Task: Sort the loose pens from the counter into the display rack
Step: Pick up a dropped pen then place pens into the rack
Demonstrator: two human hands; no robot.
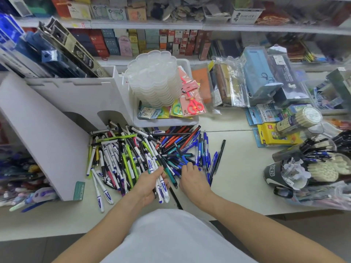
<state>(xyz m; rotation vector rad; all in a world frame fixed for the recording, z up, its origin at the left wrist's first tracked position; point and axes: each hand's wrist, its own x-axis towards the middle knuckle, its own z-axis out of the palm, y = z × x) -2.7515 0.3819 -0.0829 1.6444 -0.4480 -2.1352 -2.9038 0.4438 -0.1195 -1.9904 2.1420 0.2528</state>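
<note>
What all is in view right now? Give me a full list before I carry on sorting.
loose pens: a big pile, too many to count; white, blue, red, green and black; on the counter below the rack
white pens with blue print: a small bunch, held in the left hand
display rack: one, white, left on the counter
black pen: one, alone right of the pile
clear lids: one stack, in a white tray behind the pile
scissors: packs, pink and red, same tray
pencil cases: several, blue and brown, rear right
pen cups: two or more, dark, right edge
shelves: boxed goods, back wall
left hand: grips the bunch
right hand: fingers in the blue pens
</note>
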